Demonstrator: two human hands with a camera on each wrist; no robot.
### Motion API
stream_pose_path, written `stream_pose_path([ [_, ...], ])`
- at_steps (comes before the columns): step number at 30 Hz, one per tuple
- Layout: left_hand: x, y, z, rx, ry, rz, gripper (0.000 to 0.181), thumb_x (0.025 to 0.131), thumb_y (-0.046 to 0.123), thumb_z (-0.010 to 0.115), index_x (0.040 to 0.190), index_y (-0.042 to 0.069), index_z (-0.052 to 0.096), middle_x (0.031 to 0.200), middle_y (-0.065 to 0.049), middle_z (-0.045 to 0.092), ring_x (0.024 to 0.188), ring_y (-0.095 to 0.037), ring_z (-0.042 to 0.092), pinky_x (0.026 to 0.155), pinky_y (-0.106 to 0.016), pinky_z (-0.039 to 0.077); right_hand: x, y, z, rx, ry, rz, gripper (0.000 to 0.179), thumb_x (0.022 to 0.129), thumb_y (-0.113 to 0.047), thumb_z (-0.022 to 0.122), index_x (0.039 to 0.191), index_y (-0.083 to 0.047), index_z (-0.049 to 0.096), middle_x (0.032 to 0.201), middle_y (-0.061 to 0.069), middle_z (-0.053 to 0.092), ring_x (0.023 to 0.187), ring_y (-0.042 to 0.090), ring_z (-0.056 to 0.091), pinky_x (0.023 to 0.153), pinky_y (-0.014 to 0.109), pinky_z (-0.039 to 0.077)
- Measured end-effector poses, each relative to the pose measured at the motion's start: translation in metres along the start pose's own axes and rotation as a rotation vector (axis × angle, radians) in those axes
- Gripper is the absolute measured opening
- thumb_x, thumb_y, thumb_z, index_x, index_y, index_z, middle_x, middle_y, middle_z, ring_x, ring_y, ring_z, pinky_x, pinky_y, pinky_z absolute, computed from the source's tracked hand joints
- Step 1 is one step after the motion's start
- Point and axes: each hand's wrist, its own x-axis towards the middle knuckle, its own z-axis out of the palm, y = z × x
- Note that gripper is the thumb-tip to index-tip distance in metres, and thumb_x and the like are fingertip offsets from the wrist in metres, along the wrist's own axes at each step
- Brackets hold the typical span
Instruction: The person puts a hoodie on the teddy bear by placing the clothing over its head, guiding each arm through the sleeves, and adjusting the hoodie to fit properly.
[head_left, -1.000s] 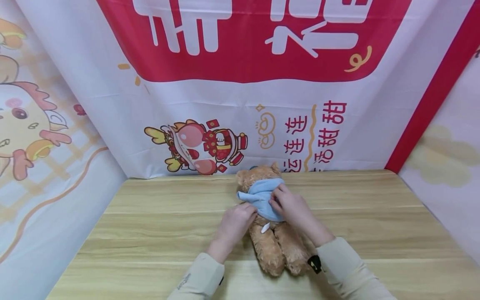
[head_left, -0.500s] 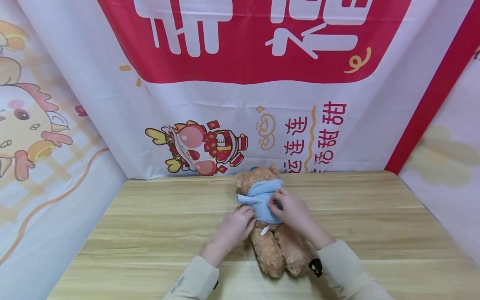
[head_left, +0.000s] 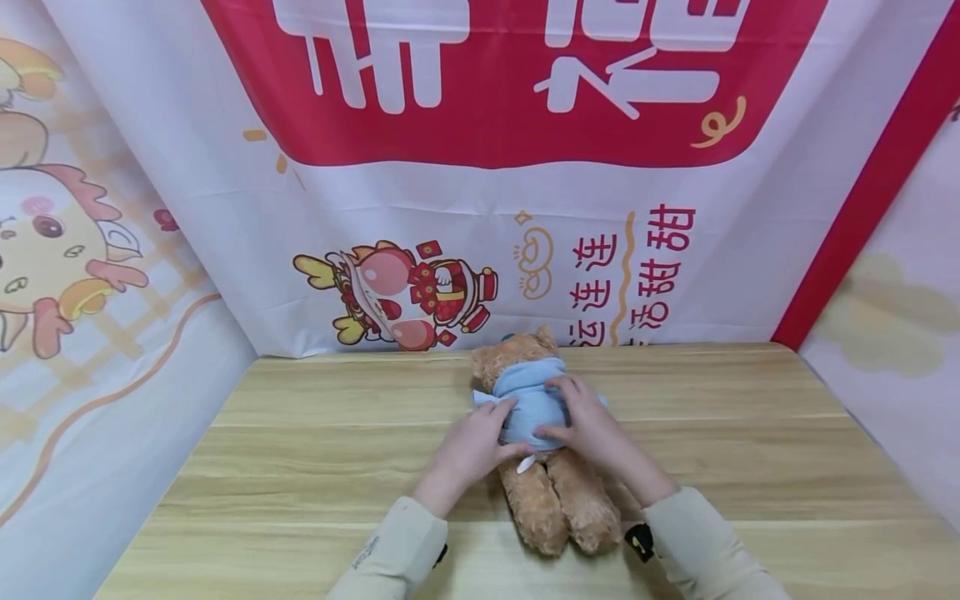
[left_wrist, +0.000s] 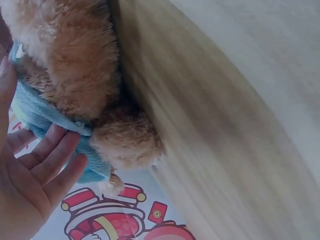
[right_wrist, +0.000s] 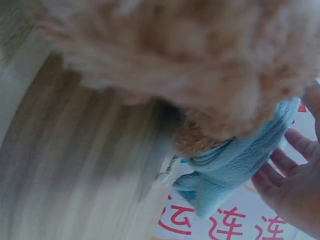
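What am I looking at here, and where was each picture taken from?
There is no machine arm here, just a person's bare left hand and right hand. The wide picture looks forward and down from the person's head; the two close ones look out from each wrist. A brown teddy bear in a blue top lies on a wooden table, its legs toward the person. Both hands rest against the top, one on each side; neither clearly grips it.
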Motion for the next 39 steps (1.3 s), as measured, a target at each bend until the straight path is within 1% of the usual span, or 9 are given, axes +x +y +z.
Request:
stream_pose_path([
  [5,0.001,-0.002,0.003,0.096,0.090,0.034,0.063,0.076,0.057,0.068,0.119,0.011,0.061,0.107,-0.008,0.061,0.089,-0.022,0.060,0.076,-0.035,0.052,0.000,0.004,0.000,0.018,-0.036,0.068,0.073,0.079,-0.028,0.078,0.132,0.007,0.043,0.131,0.028,0.049,0.123,0.043,0.049,0.103,0.053,0.042],
  [8,0.003,-0.002,0.003,0.137,0.143,0.070,0.057,0.073,0.057,0.071,0.108,0.012,0.065,0.114,-0.007,0.058,0.096,-0.021,0.055,0.080,-0.035,0.050,0.001,0.006,-0.002,0.053,-0.046,0.090,0.084,0.077,-0.032,0.078,0.139,0.007,0.036,0.131,0.028,0.051,0.123,0.041,0.050,0.104,0.052,0.041],
  [10,0.005,-0.003,0.002,0.141,0.147,0.097,0.056,0.072,0.056,0.071,0.107,0.013,0.065,0.125,-0.006,0.058,0.107,-0.023,0.056,0.089,-0.038,0.050,0.004,0.009,-0.004,0.057,-0.034,0.101,0.080,0.082,-0.031,0.074,0.143,0.003,0.034,0.127,0.025,0.056,0.119,0.039,0.054,0.102,0.051,0.044],
  [16,0.010,-0.004,0.000,0.122,0.114,0.187,0.056,0.076,0.052,0.069,0.115,0.012,0.061,0.129,-0.003,0.060,0.119,-0.021,0.057,0.101,-0.040,0.046,0.022,0.014,-0.010,-0.078,0.035,0.127,0.042,0.094,-0.018,0.060,0.134,-0.009,0.053,0.096,0.011,0.067,0.086,0.023,0.064,0.073,0.039,0.052],
  [19,0.012,-0.004,-0.001,0.086,0.085,0.205,0.055,0.079,0.049,0.067,0.118,0.012,0.057,0.122,-0.002,0.062,0.112,-0.018,0.060,0.098,-0.036,0.048,0.032,0.015,-0.013,-0.130,0.039,0.138,0.030,0.093,-0.019,0.062,0.121,-0.009,0.062,0.094,0.010,0.065,0.080,0.021,0.062,0.066,0.035,0.050],
  [22,0.015,-0.002,-0.003,0.040,0.034,0.191,0.060,0.081,0.047,0.067,0.128,0.012,0.052,0.127,-0.003,0.061,0.116,-0.018,0.058,0.100,-0.035,0.047,0.040,0.014,-0.014,-0.136,0.061,0.161,0.018,0.094,-0.021,0.060,0.107,-0.009,0.066,0.099,0.012,0.061,0.081,0.022,0.060,0.066,0.036,0.049],
  [28,0.022,0.006,-0.012,0.148,-0.040,0.241,0.069,0.080,0.049,0.069,0.139,0.020,0.049,0.127,-0.002,0.058,0.111,-0.018,0.058,0.095,-0.035,0.049,0.049,0.011,-0.019,-0.133,0.123,0.182,0.019,0.097,-0.021,0.056,0.101,-0.006,0.066,0.106,0.014,0.060,0.093,0.027,0.061,0.076,0.043,0.051],
  [35,0.024,0.010,-0.018,0.182,-0.100,0.228,0.063,0.082,0.048,0.069,0.135,0.019,0.053,0.145,-0.002,0.048,0.131,-0.021,0.048,0.101,-0.039,0.046,0.051,0.009,-0.022,-0.041,0.108,0.099,0.014,0.097,-0.019,0.055,0.093,-0.007,0.060,0.082,0.009,0.063,0.068,0.017,0.053,0.062,0.031,0.044],
  [39,0.023,0.008,-0.016,0.170,-0.062,0.197,0.069,0.080,0.048,0.071,0.137,0.015,0.049,0.139,-0.003,0.054,0.125,-0.020,0.054,0.097,-0.038,0.048,0.044,0.010,-0.019,0.031,0.082,0.036,0.011,0.096,-0.017,0.056,0.094,-0.007,0.061,0.079,0.007,0.062,0.068,0.015,0.051,0.062,0.028,0.042],
])
